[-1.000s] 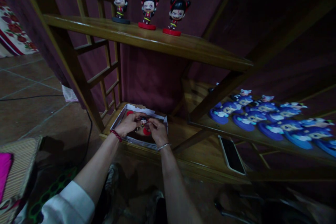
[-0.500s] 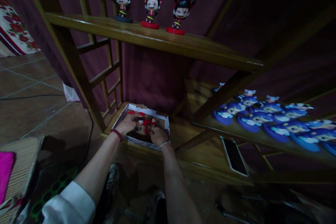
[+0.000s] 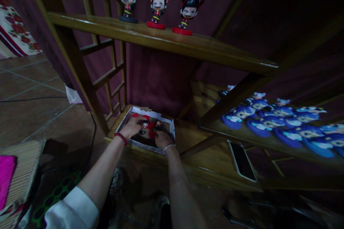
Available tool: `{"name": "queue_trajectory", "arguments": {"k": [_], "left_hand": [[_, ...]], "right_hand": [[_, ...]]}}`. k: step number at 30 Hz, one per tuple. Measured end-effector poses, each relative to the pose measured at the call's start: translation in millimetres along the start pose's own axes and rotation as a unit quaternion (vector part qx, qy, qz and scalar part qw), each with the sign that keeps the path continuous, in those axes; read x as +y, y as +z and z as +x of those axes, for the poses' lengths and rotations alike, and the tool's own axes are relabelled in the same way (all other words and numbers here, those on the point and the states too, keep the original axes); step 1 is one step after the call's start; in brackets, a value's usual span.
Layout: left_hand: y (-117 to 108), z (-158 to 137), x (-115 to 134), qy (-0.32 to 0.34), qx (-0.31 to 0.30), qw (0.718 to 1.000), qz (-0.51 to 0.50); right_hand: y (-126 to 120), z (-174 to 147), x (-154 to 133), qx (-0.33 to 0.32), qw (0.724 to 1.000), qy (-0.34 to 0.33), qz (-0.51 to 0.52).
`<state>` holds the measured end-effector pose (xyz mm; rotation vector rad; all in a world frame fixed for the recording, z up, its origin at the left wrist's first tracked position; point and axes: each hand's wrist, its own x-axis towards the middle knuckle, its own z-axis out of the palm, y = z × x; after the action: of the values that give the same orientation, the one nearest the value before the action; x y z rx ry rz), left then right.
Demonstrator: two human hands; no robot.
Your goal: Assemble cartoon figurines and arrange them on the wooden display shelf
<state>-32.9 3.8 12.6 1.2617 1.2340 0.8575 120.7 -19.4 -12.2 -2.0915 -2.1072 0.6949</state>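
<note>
A shallow white cardboard box (image 3: 172,126) sits on the low shelf, holding small black-haired figurines and red round pieces. Inside it, my left hand (image 3: 133,126) has its fingers closed at a figurine (image 3: 144,126) with a pale face and dark body. My right hand (image 3: 163,140) reaches in from the box's near right side, its fingertips pinched at a red round base (image 3: 152,135). Just beyond those fingers lies another dark figurine (image 3: 158,125). Both palms face down, so part of each grip is hidden.
Three black-haired figurines, one of them in the middle (image 3: 158,5), stand on the upper wooden shelf (image 3: 161,44). Several blue figurines (image 3: 268,123) fill the shelf at right. A phone (image 3: 242,160) lies on the low shelf. A woven-topped seat (image 3: 25,168) is at lower left.
The right fingers have shifted slightly, and the dark figurine beyond them shows more fully. My left hand stays at its figurine. The whole view has shifted a little.
</note>
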Motion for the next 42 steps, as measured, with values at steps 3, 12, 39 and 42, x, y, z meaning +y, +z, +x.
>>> {"name": "queue_trajectory", "arguments": {"k": [3,12,39,42], "left_hand": [[1.2,-1.1,1.5,-0.004,-0.002,1.000,-0.001],[0.3,-2.9,4.9,-0.022,0.005,1.000,0.016],[29.1,22.0,-16.9,-0.032,-0.076,0.992,0.096],[27.7,23.0,-17.7,0.001,-0.073,0.980,0.185]], "right_hand": [[0.2,-0.4,-0.9,-0.028,1.000,0.005,-0.014],[6.2,4.8,0.3,-0.029,0.999,0.005,-0.015],[17.5,19.1,11.5,0.092,0.957,-0.060,0.270],[14.4,16.5,12.9,0.105,0.962,-0.025,0.250]]}}
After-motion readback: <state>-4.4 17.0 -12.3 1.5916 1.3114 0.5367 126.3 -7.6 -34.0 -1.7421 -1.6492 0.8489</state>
